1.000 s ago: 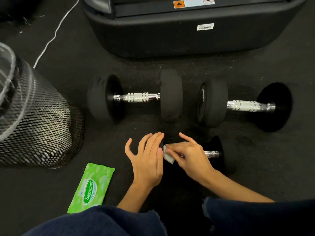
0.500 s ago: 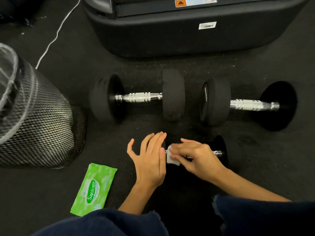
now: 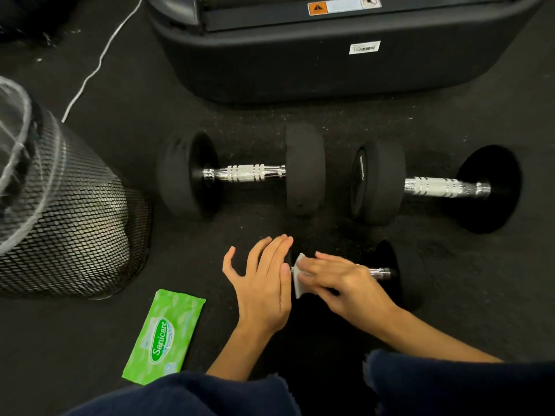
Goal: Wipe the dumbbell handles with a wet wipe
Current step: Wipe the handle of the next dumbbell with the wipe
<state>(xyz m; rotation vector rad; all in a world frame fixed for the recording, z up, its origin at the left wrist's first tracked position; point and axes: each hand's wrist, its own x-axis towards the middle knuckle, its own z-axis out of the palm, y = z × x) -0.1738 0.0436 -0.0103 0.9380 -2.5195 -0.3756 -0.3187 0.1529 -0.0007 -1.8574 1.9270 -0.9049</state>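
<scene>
— Three dumbbells on the floor (image 3: 495, 295): what crowds them?

— Two lie in a far row, the left dumbbell (image 3: 243, 173) and the right dumbbell (image 3: 432, 187), each with round matte black ends and a ridged, shiny chrome bar. The near dumbbell (image 3: 387, 273) sits just in front of them, mostly covered by hands. Beyond the row stands a big black machine base (image 3: 300, 70) with a barcode sticker. A black wire-mesh bin (image 3: 69, 223) with a clear liner stands at the left, and a thin white cable (image 3: 99, 64) runs past it.

— And the hands?

— The left hand (image 3: 261, 283) is spread flat, fingers straight, against the near dumbbell's left end. The right hand (image 3: 345, 283) pinches a white wipe (image 3: 298, 280) round the chrome handle, close to that left end; the bar's right stub shows bare.

— Anything else near?

— One glossy green wipe packet (image 3: 165, 334) lies flat on the speckled dark floor, left of the left hand. Dark blue fabric (image 3: 210, 397) fills the near edge.
</scene>
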